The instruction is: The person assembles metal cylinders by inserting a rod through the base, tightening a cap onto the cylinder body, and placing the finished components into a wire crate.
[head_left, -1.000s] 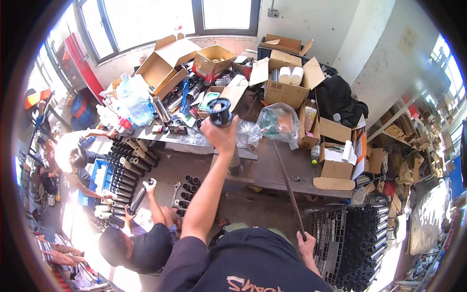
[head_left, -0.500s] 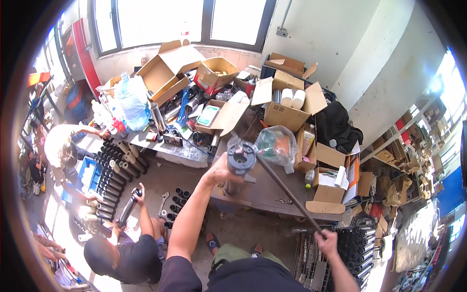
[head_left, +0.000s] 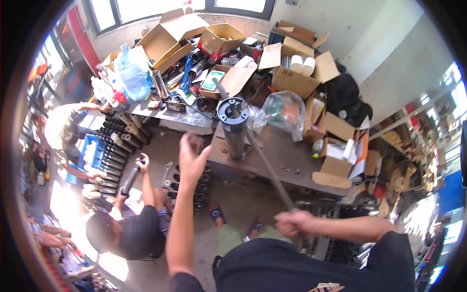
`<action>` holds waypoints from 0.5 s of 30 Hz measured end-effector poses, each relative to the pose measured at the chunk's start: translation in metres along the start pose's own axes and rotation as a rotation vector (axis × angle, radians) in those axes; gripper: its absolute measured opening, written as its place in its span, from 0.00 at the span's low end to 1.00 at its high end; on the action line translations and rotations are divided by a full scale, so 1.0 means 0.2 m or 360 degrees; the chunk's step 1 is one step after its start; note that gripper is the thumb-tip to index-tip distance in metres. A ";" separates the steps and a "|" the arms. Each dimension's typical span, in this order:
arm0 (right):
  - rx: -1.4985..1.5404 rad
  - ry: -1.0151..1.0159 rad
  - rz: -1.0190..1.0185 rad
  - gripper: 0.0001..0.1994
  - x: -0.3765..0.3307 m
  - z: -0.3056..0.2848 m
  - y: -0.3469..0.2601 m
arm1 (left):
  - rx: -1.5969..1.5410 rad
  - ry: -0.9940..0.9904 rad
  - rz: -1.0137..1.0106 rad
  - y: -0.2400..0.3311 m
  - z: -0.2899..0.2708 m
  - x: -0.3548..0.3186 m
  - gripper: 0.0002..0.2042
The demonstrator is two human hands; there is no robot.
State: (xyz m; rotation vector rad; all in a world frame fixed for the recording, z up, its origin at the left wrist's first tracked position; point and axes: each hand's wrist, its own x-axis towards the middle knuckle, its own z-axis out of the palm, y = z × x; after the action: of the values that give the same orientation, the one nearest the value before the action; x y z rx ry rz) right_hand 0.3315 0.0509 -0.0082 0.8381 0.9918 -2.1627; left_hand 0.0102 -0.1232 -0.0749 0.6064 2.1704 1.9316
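Observation:
A tall metal cylinder [head_left: 234, 130] with a dark round top cap stands upright on the workbench [head_left: 287, 160]. A long thin metal rod [head_left: 257, 147] runs diagonally from my right hand [head_left: 293, 223] up past the cylinder's cap. My right hand is closed around the rod's lower end. My left hand [head_left: 192, 155] is raised beside the cylinder, to its left, fingers spread and holding nothing; it does not touch the cylinder.
Open cardboard boxes [head_left: 296, 73], a clear plastic bag [head_left: 287, 109] and a blue water jug [head_left: 131, 73] crowd the benches. A person in black [head_left: 131, 228] crouches on the floor at left, handling a dark tube [head_left: 131, 175] among rows of black cylinders [head_left: 112, 146]. Other people sit at far left.
My left hand has let go of the cylinder, which now stands on the bench. My right hand has shifted the rod so it crosses the cylinder's top.

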 end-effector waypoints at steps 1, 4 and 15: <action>-0.0348 0.0081 -0.0362 0.21 0.19 0.23 0.09 | -0.0157 0.0103 -0.0248 0.06 -0.14 -0.17 0.23; 0.0077 0.0179 -0.0971 0.17 0.87 0.88 0.34 | 0.0186 0.0367 -0.0467 0.31 -0.37 -0.65 0.21; -0.1211 0.2081 -0.2964 0.21 0.81 0.09 -1.15 | 0.1588 0.1041 0.0121 0.19 -0.15 -0.91 0.18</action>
State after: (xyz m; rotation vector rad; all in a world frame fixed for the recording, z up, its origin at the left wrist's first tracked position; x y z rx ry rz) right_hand 0.0579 0.1162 -0.0235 0.9022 4.0714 -1.3109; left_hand 0.1706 -0.2223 -0.0577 0.1352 3.5525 0.9950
